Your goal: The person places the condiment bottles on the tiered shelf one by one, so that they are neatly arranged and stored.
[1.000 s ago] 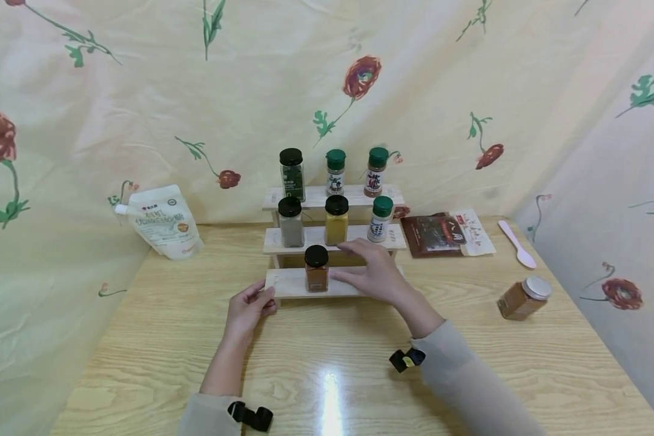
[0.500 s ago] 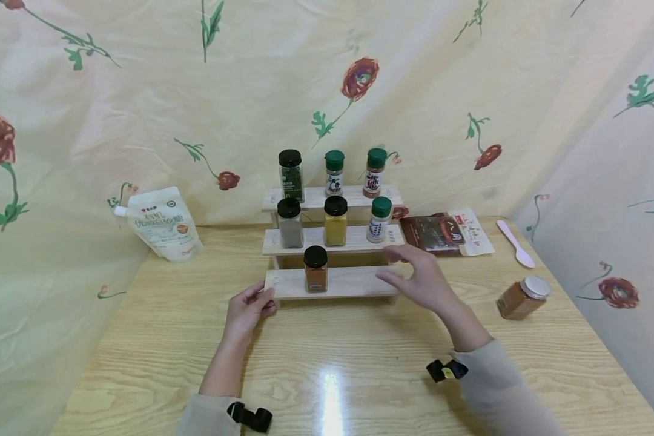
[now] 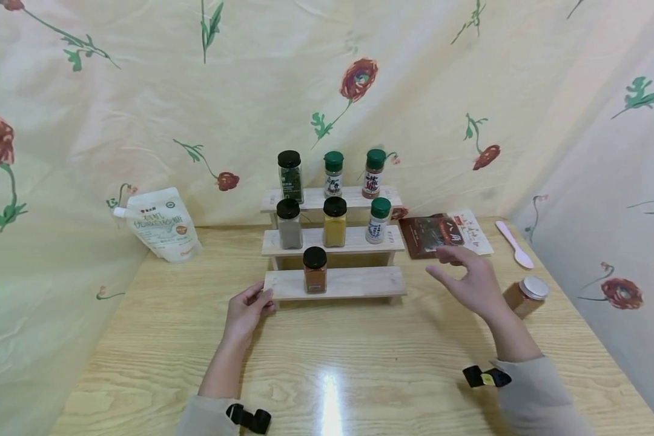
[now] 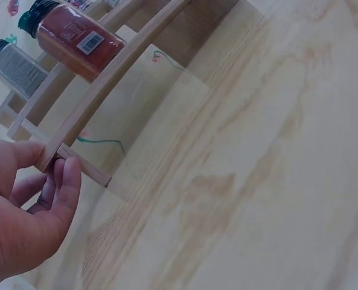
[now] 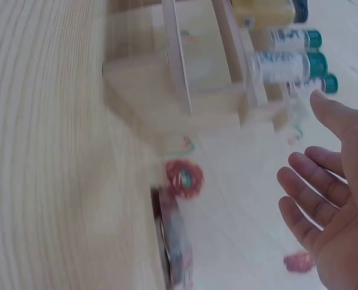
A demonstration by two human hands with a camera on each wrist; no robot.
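Observation:
A three-tier wooden spice rack (image 3: 360, 281) stands against the back. My left hand (image 3: 247, 309) grips the left end of its lowest board, thumb on top and fingers curled underneath, as the left wrist view shows (image 4: 34, 205). On that board stands a jar of orange-red spice (image 3: 315, 275) with a black lid. My right hand (image 3: 471, 281) is in the air right of the rack, fingers apart and holding nothing. Just beyond its wrist lies a silver-lidded jar of brown spice (image 3: 528, 295), partly hidden by the hand. In the right wrist view the palm (image 5: 348, 235) is bare.
The middle board carries a grey jar (image 3: 290, 227), a yellow jar (image 3: 335, 225) and a green-capped shaker (image 3: 378, 224). Three more bottles stand on top. A white pouch (image 3: 166, 227) leans at left. Spice packets (image 3: 430, 233) and a pink spoon (image 3: 515, 245) lie at right.
My right hand has left the lowest board beside the orange-red jar and moved right, toward the silver-lidded jar. My left hand keeps its grip on the rack.

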